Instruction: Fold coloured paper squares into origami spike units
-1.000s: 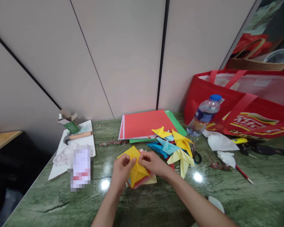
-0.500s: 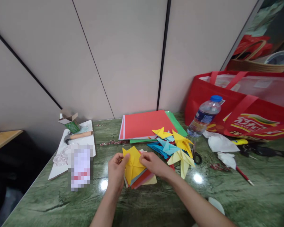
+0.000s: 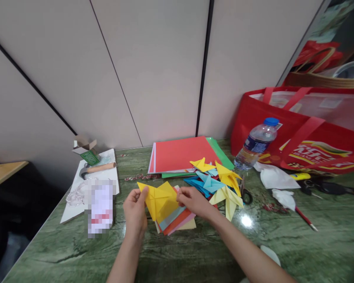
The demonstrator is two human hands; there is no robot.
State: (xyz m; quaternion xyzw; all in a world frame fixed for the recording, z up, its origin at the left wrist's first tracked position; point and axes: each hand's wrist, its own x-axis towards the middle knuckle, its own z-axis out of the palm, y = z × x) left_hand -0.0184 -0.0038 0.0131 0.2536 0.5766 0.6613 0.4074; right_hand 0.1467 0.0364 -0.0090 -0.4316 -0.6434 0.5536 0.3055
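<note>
My left hand [image 3: 135,206] pinches the upper left corner of a yellow folded sheet of origami paper [image 3: 155,198], which shows crossing creases. At its right side, my right hand [image 3: 193,202] is closed, with thumb and fingertips pressed together on the paper's edge. Beneath lies a stack of square coloured papers [image 3: 177,225], with yellow, pale blue, orange, pink and cream edges showing. Right of my right hand, several folded paper pieces [image 3: 214,182] in yellow, blue and cream lie in a loose heap.
Behind are large red and green sheets [image 3: 183,155]. A water bottle [image 3: 255,145] stands before a red bag [image 3: 309,137]. Scissors [image 3: 247,195], tissue and a red pen [image 3: 306,218] lie right. At left, a white board [image 3: 76,208] bears a sickle [image 3: 98,168] and a small box [image 3: 90,155].
My left hand has moved left with the yellow paper's left corner, so the paper is drawn out wider. More of the stack beneath shows. My right hand has barely moved.
</note>
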